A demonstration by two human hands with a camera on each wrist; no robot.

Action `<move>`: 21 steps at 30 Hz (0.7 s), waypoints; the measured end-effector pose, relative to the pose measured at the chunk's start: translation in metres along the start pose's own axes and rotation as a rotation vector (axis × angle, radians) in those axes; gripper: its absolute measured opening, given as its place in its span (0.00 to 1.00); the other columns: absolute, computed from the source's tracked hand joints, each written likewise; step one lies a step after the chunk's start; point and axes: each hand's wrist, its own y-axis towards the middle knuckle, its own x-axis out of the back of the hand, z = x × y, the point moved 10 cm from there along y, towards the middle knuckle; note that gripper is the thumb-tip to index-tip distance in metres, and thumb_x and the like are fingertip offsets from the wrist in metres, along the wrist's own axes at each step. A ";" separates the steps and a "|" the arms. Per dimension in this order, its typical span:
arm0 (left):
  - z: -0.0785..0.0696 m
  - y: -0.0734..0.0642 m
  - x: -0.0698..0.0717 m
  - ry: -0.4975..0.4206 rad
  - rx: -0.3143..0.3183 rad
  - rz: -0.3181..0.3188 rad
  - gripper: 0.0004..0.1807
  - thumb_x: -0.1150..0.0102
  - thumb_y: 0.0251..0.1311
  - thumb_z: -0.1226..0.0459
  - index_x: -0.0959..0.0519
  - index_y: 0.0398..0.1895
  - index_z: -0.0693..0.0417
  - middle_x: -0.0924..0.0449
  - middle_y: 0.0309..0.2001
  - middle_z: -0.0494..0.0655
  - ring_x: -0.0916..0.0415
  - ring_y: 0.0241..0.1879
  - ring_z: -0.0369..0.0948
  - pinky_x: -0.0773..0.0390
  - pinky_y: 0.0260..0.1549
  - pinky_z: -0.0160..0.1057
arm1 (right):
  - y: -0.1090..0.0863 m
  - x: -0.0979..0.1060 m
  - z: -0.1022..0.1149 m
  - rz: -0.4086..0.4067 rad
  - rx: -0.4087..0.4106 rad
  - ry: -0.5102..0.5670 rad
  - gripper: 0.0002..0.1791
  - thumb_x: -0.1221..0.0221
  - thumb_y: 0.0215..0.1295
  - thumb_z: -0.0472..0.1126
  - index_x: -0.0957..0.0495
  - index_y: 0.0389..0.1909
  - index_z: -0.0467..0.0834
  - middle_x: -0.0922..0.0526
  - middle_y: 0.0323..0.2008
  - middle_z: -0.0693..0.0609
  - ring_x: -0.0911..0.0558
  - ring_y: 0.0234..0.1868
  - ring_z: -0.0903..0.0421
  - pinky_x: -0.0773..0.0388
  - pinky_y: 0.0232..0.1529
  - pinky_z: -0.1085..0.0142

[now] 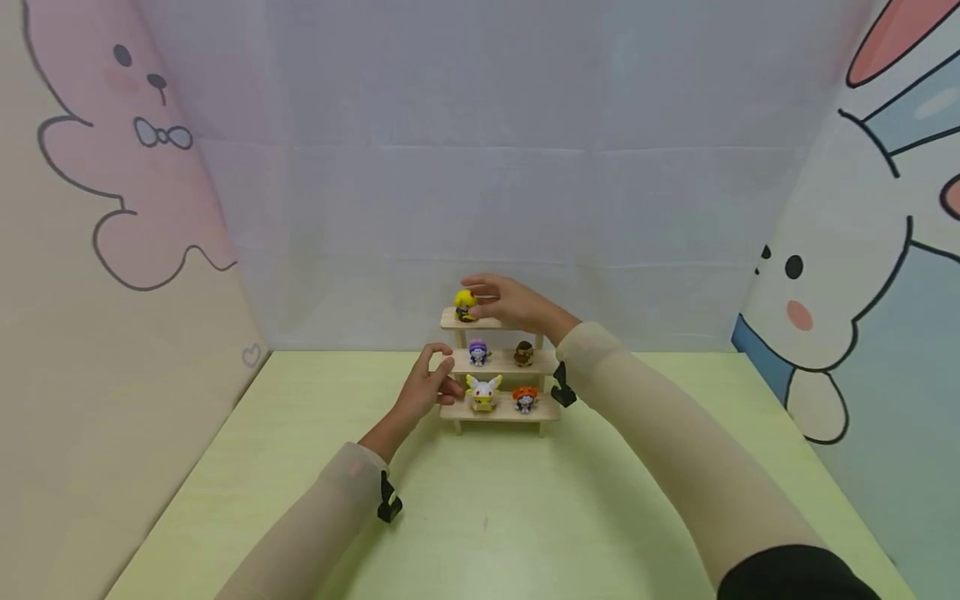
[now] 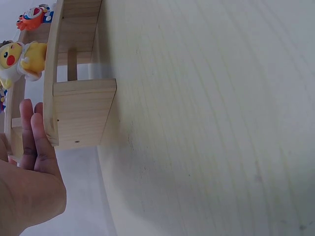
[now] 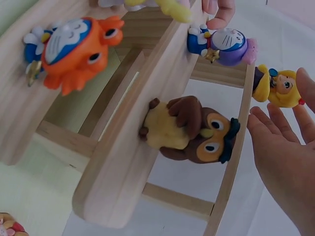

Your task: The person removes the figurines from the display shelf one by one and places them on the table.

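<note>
A small three-tier wooden shelf (image 1: 501, 409) stands near the back wall. My right hand (image 1: 517, 303) holds a yellow-haired figurine (image 3: 281, 88) at the left end of the top tier, fingers to either side of it. My left hand (image 1: 422, 390) is at the shelf's left end, its fingers fairly straight beside the lowest board in the left wrist view. On the middle tier are a purple-hooded figurine (image 1: 478, 353) and a brown owl figurine (image 3: 189, 129). The lowest tier bears a white-eared yellow figurine (image 1: 483, 393) and an orange crab-hatted figurine (image 3: 78, 54).
The shelf stands on a pale yellow-green table (image 1: 480, 500). Behind it hangs a white cloth backdrop (image 1: 487, 192), with cartoon-printed panels (image 1: 135, 200) at both sides. Part of a red and tan object (image 3: 11, 225) shows at the lower left corner of the right wrist view.
</note>
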 end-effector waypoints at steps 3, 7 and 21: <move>0.002 0.001 -0.001 -0.008 0.020 0.015 0.20 0.53 0.81 0.52 0.37 0.67 0.50 0.15 0.23 0.48 0.15 0.26 0.40 0.18 0.26 0.36 | 0.003 -0.001 0.001 0.000 -0.008 -0.032 0.33 0.42 0.78 0.38 0.41 0.80 0.46 0.40 0.79 0.44 0.42 0.79 0.44 0.33 0.71 0.45; -0.007 -0.004 -0.002 -0.021 0.053 0.034 0.19 0.54 0.82 0.56 0.37 0.68 0.53 0.14 0.25 0.54 0.14 0.28 0.46 0.17 0.28 0.40 | 0.006 -0.002 0.004 -0.009 0.002 -0.108 0.31 0.43 0.78 0.40 0.38 0.79 0.46 0.39 0.78 0.46 0.41 0.79 0.45 0.34 0.72 0.45; -0.026 -0.016 -0.001 -0.025 0.052 0.047 0.19 0.55 0.82 0.60 0.38 0.68 0.59 0.14 0.27 0.60 0.13 0.30 0.48 0.16 0.31 0.42 | 0.014 -0.005 0.009 -0.034 0.000 -0.174 0.26 0.43 0.79 0.38 0.32 0.75 0.44 0.35 0.76 0.46 0.38 0.77 0.44 0.36 0.73 0.47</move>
